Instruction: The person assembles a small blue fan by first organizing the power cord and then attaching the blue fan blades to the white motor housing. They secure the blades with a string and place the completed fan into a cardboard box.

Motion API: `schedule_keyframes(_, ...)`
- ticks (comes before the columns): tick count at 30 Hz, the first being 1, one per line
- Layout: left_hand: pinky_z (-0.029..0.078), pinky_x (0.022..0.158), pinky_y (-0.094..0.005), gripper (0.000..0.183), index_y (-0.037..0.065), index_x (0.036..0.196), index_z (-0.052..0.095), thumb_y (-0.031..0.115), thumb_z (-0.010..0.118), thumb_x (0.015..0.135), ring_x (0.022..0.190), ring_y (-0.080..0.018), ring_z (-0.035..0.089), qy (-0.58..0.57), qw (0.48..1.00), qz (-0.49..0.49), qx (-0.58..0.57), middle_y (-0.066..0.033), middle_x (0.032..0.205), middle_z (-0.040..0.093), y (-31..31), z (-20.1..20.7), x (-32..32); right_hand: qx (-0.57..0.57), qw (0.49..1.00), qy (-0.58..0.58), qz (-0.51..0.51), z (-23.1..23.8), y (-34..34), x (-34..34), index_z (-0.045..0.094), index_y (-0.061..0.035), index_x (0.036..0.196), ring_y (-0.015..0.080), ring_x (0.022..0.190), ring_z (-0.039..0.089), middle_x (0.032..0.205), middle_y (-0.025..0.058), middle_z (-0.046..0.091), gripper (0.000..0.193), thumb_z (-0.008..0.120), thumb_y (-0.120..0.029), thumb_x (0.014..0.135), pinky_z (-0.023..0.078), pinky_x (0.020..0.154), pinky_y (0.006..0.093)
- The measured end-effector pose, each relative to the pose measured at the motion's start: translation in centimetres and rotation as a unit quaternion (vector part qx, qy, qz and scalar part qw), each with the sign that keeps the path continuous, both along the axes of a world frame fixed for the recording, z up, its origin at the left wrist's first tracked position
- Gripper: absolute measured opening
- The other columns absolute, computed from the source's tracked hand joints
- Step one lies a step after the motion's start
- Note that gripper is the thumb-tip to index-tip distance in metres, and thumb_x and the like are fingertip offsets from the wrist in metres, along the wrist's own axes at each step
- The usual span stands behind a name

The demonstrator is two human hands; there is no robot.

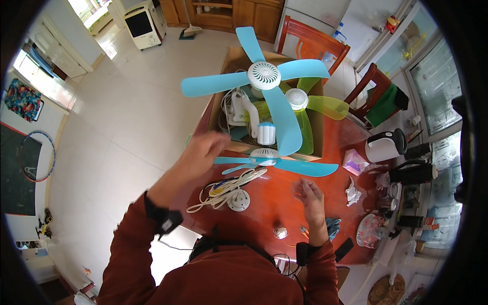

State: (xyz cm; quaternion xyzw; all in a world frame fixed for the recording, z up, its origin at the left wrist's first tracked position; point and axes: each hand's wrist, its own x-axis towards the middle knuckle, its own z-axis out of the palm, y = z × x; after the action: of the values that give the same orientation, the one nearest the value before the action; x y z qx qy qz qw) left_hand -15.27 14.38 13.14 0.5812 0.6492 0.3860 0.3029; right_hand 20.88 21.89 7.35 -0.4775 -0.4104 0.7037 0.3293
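My left hand (204,150) is raised by the near left corner of a cardboard box (317,140); motion smears its fingers. Over the table, my right hand (310,197) has its fingers loosely stretched, with nothing visible in them. Between the hands a small blue-bladed ceiling fan (305,168) with a white hub stands against the box's near side. Another blue fan (264,76) lies across the box top, beside a yellow-green fan (297,99). Near my left forearm lie a coiled white cable (211,201) and a round white disc (238,200). A small white round thing (280,232) sits closer to me.
The red-brown table (264,208) carries a pink tissue pack (354,161), a white kettle (384,146), crumpled tissue (352,190) and a glass dish (367,229) along its right side. Wooden chairs (315,43) stand beyond it. An air cooler (144,25) is on the floor at far left.
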Motion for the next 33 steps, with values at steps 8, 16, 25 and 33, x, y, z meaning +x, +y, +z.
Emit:
schedule_keyframes(8, 0.042, 0.103, -0.042, 0.046, -0.004, 0.129, 0.049, 0.012, 0.057, 0.087, 0.125, -0.0362, 0.049, 0.31, 0.936, -0.093, -0.14, -0.0227, 0.146, 0.038, 14.3, -9.1, -2.2, 0.003, 1.0, -0.018, 0.015, -0.1, -0.9, 1.3, 0.06, -0.0025, 0.119, 0.0169, 0.093, 0.066, 0.105, 0.008, 0.068, 0.025, 0.055, -0.017, 0.098, 0.053, 0.078, 0.0291)
schedule_keyframes(16, 0.043, 0.102, -0.044, 0.046, -0.007, 0.129, 0.047, 0.013, 0.055, 0.088, 0.121, -0.0413, 0.051, 0.288, 0.943, -0.123, -0.113, -0.0275, 0.144, 0.039, 14.1, -10.9, -3.3, -0.028, 0.998, -0.037, -0.037, -0.1, -2.6, 4.4, 0.059, -0.0004, 0.12, 0.0179, 0.095, 0.066, 0.106, 0.0095, 0.068, 0.027, 0.056, -0.014, 0.097, 0.052, 0.079, 0.0294)
schedule_keyframes(25, 0.049, 0.063, -0.0243, 0.018, -0.003, 0.105, 0.061, 0.004, 0.045, 0.1, 0.067, -0.0112, 0.06, -0.026, 0.985, 0.136, 0.098, -0.0072, 0.075, 0.063, -5.9, -1.5, -1.6, 0.008, 0.994, -0.102, -0.031, -0.7, -6.1, 11.3, 0.06, 0.0019, 0.116, 0.015, 0.093, 0.064, 0.103, 0.0083, 0.068, 0.029, 0.065, -0.014, 0.092, 0.051, 0.079, 0.0264)
schedule_keyframes(33, 0.039, 0.103, -0.0444, 0.072, 0.001, 0.134, 0.048, 0.03, 0.078, 0.075, 0.123, -0.0344, 0.049, 0.087, 0.994, 0.069, 0.001, -0.0175, 0.128, 0.056, -10.7, -8.1, 8.3, 0.093, 0.901, -0.38, 0.188, -5.4, -10.2, 14.5, 0.061, -0.0003, 0.121, 0.0245, 0.093, 0.068, 0.111, 0.0147, 0.068, 0.051, 0.073, -0.031, 0.082, 0.054, 0.079, 0.0343)
